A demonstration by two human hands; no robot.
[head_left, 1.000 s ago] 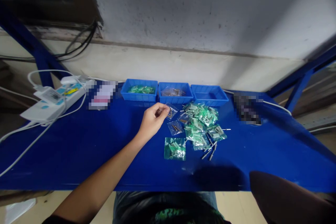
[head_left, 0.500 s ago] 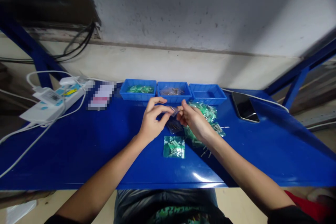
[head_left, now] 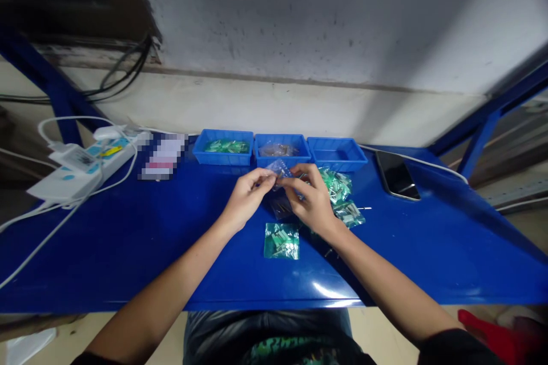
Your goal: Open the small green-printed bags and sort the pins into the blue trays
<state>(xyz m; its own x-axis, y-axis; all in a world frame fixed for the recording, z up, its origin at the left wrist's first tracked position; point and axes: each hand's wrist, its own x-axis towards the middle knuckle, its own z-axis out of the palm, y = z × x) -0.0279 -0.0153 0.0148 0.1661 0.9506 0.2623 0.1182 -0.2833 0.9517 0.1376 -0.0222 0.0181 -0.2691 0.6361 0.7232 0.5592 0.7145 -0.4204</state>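
Observation:
A small clear plastic bag (head_left: 280, 169) with small pieces in it is pinched between both hands above the blue table. My left hand (head_left: 249, 197) grips its lower left edge with thumb and forefinger. My right hand (head_left: 313, 199) holds the bag's right side with its fingertips. Partly hidden below them lies a dark-looking clear bag (head_left: 281, 208) with thin pieces. Nearer me is a flat green bag (head_left: 281, 240) of pale pieces. Right of my right hand lie a heap of green bags (head_left: 338, 185) and another green bag (head_left: 350, 214).
Three blue bins stand along the wall: a left bin (head_left: 222, 158) with green bags, a middle bin (head_left: 282, 138) with clear bags, and a right bin (head_left: 337, 163). A phone (head_left: 397, 175) lies right; a power strip (head_left: 64, 179) with white cables lies left.
My right hand has turned, its fingers now reaching over to the bag's lower edge. The clear bag now stands upright and shows more of itself. The view has shifted slightly.

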